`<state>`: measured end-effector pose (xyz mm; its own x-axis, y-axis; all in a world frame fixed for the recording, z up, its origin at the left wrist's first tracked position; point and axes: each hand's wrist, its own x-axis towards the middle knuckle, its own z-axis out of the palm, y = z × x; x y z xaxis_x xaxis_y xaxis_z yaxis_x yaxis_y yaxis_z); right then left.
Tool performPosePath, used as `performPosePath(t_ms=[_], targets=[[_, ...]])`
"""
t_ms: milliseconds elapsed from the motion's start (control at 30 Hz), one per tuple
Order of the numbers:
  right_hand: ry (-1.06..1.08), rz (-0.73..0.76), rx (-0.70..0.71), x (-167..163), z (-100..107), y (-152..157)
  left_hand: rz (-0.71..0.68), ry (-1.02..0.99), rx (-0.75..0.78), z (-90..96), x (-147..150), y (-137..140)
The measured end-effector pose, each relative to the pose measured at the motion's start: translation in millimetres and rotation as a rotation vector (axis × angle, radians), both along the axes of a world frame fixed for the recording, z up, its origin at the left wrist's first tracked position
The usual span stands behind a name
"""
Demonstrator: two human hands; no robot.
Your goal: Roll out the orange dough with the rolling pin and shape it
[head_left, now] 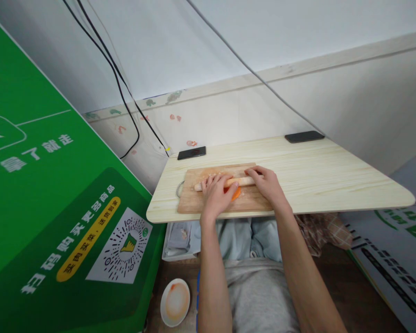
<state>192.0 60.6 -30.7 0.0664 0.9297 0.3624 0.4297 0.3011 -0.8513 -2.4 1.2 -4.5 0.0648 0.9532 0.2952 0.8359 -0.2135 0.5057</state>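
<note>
Right now, the left grip (217, 192) is lying over the rolling pin (241, 181) with its fingers spread rather than wrapping round the wood. The right grip (261, 179) is bending over the pin's right end; whether it is closing around it, I cannot tell. Both are resting above the wooden cutting board (192, 205), where the pin is lying crosswise. A flat piece of orange dough (236, 193) is showing just on the near side of the pin, between the two grips, and pale crumbs are dotting the board. A metal handle (178, 188) is sticking out at the board's left edge. Beneath, the pale bench (326, 178) is also carrying a dark phone (192, 153) behind the board and another phone (304, 137) farther right, near the wall. Below the bench, at lower left, a white dish (175, 303) is showing orange stains.
</note>
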Motion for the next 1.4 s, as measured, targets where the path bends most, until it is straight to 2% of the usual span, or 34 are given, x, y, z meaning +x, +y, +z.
performPosePath(t_ms=[1400], targets=[[0.008,0.019,0.002,0.8,0.6,-0.7,0.002,0.013,-0.005,0.5,-0.4,1.3]])
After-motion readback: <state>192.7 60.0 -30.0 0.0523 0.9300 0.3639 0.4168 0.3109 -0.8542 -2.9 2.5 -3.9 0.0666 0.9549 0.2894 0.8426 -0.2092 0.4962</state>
